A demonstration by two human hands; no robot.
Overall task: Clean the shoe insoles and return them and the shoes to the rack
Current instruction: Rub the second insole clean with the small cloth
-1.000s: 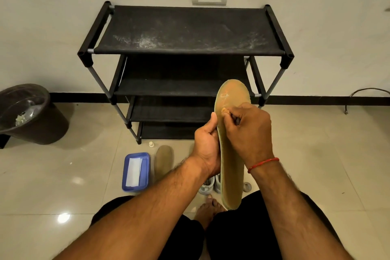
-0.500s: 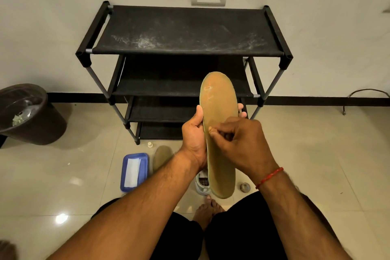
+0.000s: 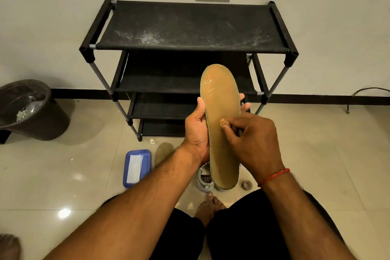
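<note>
I am watching the left hand [image 3: 197,133] gripping an insole [image 3: 221,101] upright at the middle of the view. Its thumb is curling over the insole's edge at nine o'clock and its fingertips [image 3: 242,96] are peeking out past the edge at three o'clock. The right hand [image 3: 251,143] is working at the insole's tan face with its fingers curled in tight and one fingertip pressing on it (whether it is pinching a bit of dirt or a scrap of cloth, I cannot tell). I am judging this as cleaning under way on this piece, so the task is sitting around its middle stretch. A second insole [image 3: 163,151] is lying on the floor [image 3: 316,154] at about eight o'clock from the held one, just beside a blue tray [image 3: 126,175] carrying a white sheet [image 3: 134,168]; I cannot say whether that one is cleaned. A shoe [image 3: 204,178] is standing on the floor at six o'clock, partly hidden by the held insole's heel. Neither insole nor the shoe is sitting on the rack [image 3: 190,25] at twelve o'clock, so all the returning is waiting to be done.
</note>
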